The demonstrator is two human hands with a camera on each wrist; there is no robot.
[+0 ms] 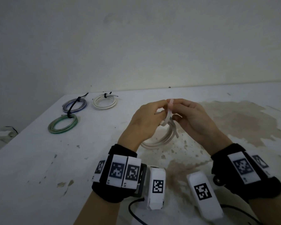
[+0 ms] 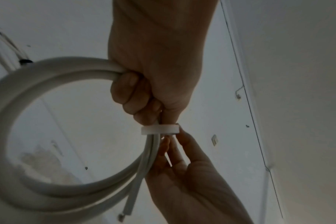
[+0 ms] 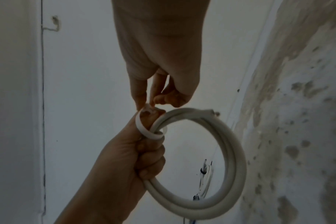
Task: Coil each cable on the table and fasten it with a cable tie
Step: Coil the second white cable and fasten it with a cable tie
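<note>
A coiled white cable (image 1: 159, 140) hangs above the table centre, held up in my left hand (image 1: 146, 120), whose fingers curl round the bundled loops (image 2: 54, 71). A white cable tie (image 1: 169, 111) wraps around the bundle just beyond the left fingers (image 2: 159, 129). My right hand (image 1: 193, 117) pinches the tie's end between thumb and fingertips (image 3: 144, 97). In the right wrist view the tie (image 3: 144, 130) loops over the left thumb and the coil (image 3: 230, 166). The cable's two cut ends (image 2: 128, 209) stick out of the coil.
Three tied coils lie at the table's far left: a blue-grey coil (image 1: 75, 105), a white coil (image 1: 105, 102) and a green coil (image 1: 62, 125), each with a black tie. The white table (image 1: 39, 168) is stained brown at right. A wall stands behind.
</note>
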